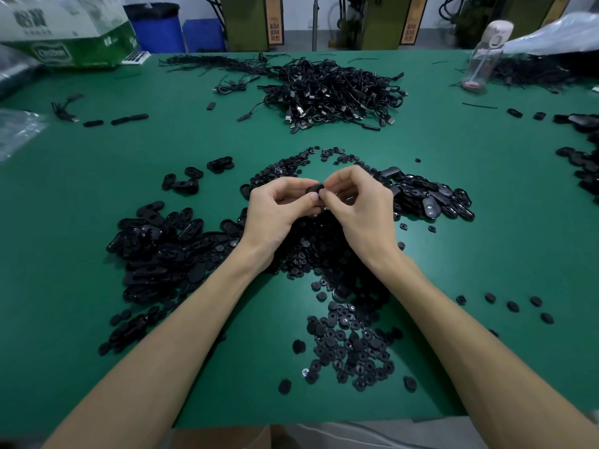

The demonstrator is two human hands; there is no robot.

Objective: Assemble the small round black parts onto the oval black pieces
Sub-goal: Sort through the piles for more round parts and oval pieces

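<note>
Two hands, left hand [275, 218] and right hand [359, 207], hold one oval black piece [313, 190]. Two large heaps of ovals flank the grip, left heap [155, 254] and right heap [428, 196]; round parts [350, 345] below it are too many to count. Beyond it: one cable pile [334, 92] and one bottle [479, 59]

— Anything legible here?
— The green-and-white carton [64, 34] at the far left corner of the tabletop [453, 176] has large Chinese characters on its white face. An oval logo on its green side reads roughly "Chsbon", blurred.
— And the brown placards [275, 27] on the machines [246, 24] behind?
— Vertical characters, too small to read.
</note>
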